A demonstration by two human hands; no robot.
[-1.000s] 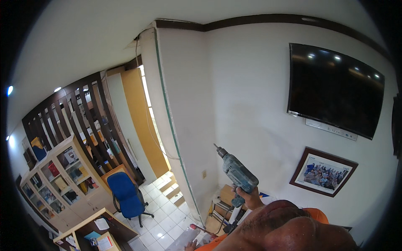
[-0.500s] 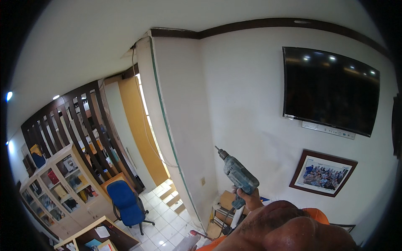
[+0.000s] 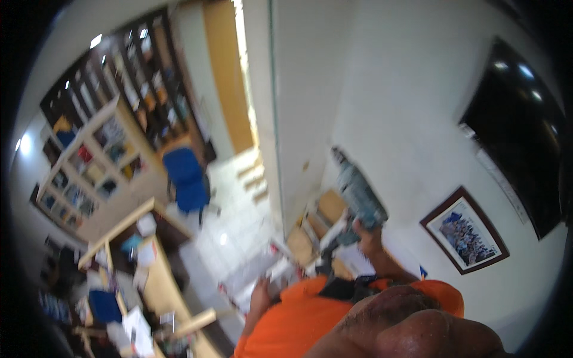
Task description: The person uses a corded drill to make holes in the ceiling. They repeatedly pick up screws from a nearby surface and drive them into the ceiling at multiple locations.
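- White plain walls point(image 3: 394, 113) meet at a corner in the head view, above a floor of glossy white tiles point(image 3: 224, 235); much of the scene is blurred.
- On the right, a large black flat television point(image 3: 522, 137) hangs above a group photograph in a dark brown wooden frame point(image 3: 465, 231).
- Before the wall, a grey-green power drill with a dark chuck point(image 3: 362, 194) is held in the air, tilted, its front end upward and to the left.
- Fingers of the right hand point(image 3: 369, 238) are wrapped around the drill's grip.
- Below the drill, brown cardboard boxes point(image 3: 332, 206) stand near the corner.
- Lower down, the left hand point(image 3: 260, 295) is beside the person's bright orange shirt point(image 3: 304, 310), close to a pale, red-ended object point(image 3: 242, 292) too blurred to identify; whether its fingers are wide or narrow, I cannot tell.
- Farther left are a blue office chair point(image 3: 185, 179), a cream cabinet with glass doors point(image 3: 134, 190) and a light wooden table point(image 3: 162, 277) with papers on it.
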